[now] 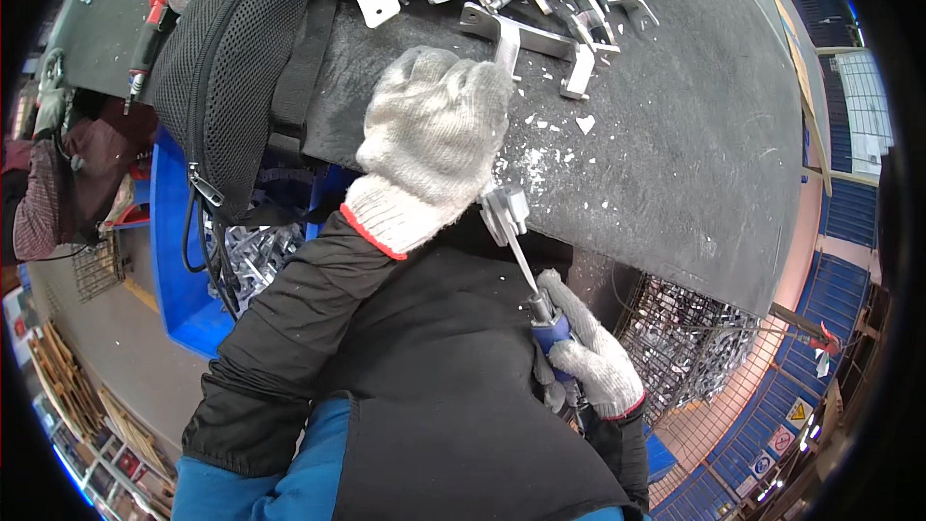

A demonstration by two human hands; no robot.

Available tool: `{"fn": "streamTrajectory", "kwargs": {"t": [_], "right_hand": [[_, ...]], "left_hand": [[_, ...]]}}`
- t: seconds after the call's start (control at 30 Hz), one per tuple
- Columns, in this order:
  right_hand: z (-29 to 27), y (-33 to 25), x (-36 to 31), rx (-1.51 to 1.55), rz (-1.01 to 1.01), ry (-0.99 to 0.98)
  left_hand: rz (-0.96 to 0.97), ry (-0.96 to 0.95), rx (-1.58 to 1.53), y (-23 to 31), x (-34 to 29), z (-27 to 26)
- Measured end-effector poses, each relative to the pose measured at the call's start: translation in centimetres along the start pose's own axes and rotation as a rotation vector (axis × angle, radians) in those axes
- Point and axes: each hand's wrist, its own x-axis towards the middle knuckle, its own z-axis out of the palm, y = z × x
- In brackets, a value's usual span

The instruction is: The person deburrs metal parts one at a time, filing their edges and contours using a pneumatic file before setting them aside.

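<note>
My left hand point(434, 121), in a white knit glove with a red cuff edge, is curled closed at the table's near edge. It grips a silvery metal bracket point(508, 209) whose end sticks out below the glove; the rest is hidden under my palm. Lower and to the right, my right hand point(596, 357), gloved alike, is wrapped round a blue-bodied handheld power file point(550, 331). Its thin flat blade point(521, 259) slants up to the bracket and appears to touch it. White chips and metal dust lie on the dark tabletop just beyond.
Several metal brackets point(526, 39) are heaped at the far side of the dark table point(704, 154). A black mesh bag point(231, 68) stands left of my arm, above a blue bin point(178, 260) of metal parts. A red angle grinder point(154, 24) lies far left; a wire basket point(690, 338) of parts stands right.
</note>
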Motion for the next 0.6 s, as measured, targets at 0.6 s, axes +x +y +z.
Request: {"fn": "streamTrajectory", "kwargs": {"t": [0.6], "right_hand": [[-3.1,6.7,5.4,-1.035,-0.623,0.318]], "left_hand": [[0.115,-0.122,0.031,-0.3,0.2,0.2]]}}
